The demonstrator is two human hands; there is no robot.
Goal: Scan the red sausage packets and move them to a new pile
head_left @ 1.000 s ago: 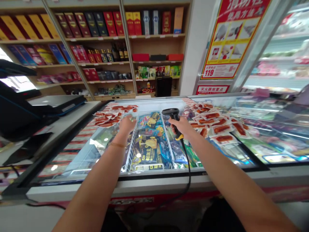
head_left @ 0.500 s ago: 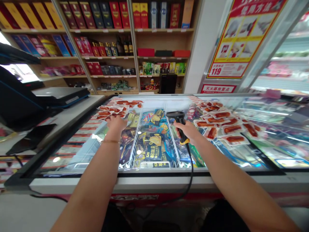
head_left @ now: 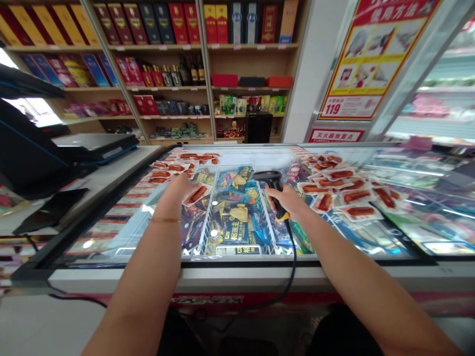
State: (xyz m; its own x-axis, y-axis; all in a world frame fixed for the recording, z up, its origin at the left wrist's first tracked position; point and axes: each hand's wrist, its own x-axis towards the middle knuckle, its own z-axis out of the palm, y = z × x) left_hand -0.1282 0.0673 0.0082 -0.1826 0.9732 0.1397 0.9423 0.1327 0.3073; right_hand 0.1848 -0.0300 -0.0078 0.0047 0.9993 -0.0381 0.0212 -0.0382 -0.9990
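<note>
Since half a second ago, a sausage packet (head_left: 197,194) has come into your left hand (head_left: 178,188), jutting out at its four o'clock.

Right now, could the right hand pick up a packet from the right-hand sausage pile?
Probably not freely: the right hand grips the black scanner, though the sausage pile lies close by.

You're in a shop: glass-topped chest freezer (head_left: 237,281) near, stocked wooden shelves (head_left: 252,62) far, corded barcode scanner (head_left: 273,177) before you.
</note>
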